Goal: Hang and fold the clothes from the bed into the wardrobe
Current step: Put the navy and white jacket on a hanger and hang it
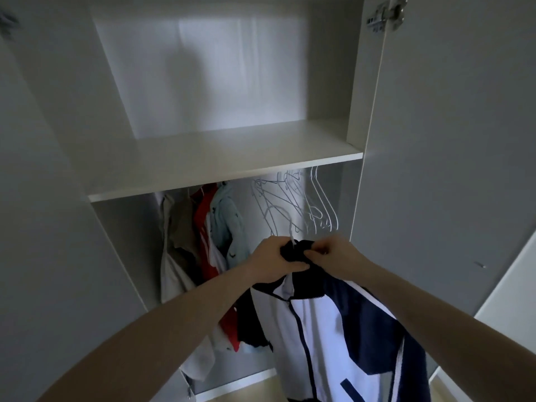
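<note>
Gripping the jacket (pixel 327 329) collar, left hand (pixel 275 261) and right hand (pixel 338 253) meet

Both bare forearms reach forward and converge. The left hand (pixel 275 258) is fisted, thumb lying along its underside; the right hand (pixel 336 252) pinches just beside the left fingertips.

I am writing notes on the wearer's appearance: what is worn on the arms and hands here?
Nothing can be seen on them. Both forearms are bare with no sleeves in view, and the left hand and right hand have no gloves. I see no watch or bracelet; rings cannot be judged.
</note>
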A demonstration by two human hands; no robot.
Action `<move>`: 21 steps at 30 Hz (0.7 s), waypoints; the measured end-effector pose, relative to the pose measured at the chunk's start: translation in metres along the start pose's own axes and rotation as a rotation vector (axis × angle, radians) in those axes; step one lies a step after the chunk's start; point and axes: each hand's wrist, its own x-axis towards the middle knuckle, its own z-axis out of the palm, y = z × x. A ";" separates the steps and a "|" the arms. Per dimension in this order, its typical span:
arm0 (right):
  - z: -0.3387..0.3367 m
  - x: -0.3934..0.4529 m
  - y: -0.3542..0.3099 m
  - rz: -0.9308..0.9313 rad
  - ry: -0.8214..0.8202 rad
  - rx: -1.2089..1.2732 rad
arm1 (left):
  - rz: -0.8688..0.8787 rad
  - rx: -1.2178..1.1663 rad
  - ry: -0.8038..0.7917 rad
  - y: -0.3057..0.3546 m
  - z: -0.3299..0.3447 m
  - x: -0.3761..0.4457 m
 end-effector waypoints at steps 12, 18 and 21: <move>-0.025 -0.010 0.081 0.039 -0.330 -0.139 | -0.046 0.059 0.141 -0.041 0.018 0.064; 0.045 0.008 0.079 -0.008 -0.041 0.130 | -0.093 0.226 0.196 -0.049 0.003 0.096; 0.071 0.040 0.066 0.002 0.105 0.225 | -0.228 0.151 0.194 -0.055 -0.007 0.112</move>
